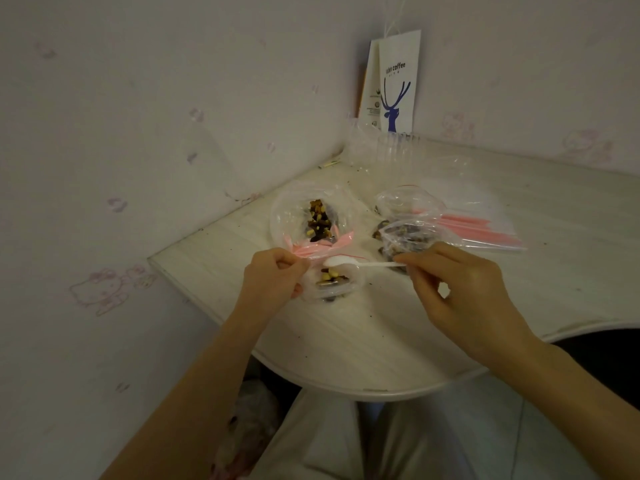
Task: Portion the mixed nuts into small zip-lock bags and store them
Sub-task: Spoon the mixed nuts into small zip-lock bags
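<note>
A small clear zip-lock bag (334,284) with mixed nuts in it sits near the table's front edge. My left hand (273,277) grips its left rim. My right hand (460,292) pinches the handle of a white plastic spoon (349,262), whose bowl hovers over the bag's mouth. Behind it lies a larger clear bag of mixed nuts (317,220) with a pink zip strip. To the right rest more small bags holding nuts (403,237).
A stack of empty zip-lock bags with pink strips (485,226) lies at the right. Clear plastic cups (398,148) and a white coffee paper bag (394,81) stand in the corner. The white table (346,341) meets walls at left and back.
</note>
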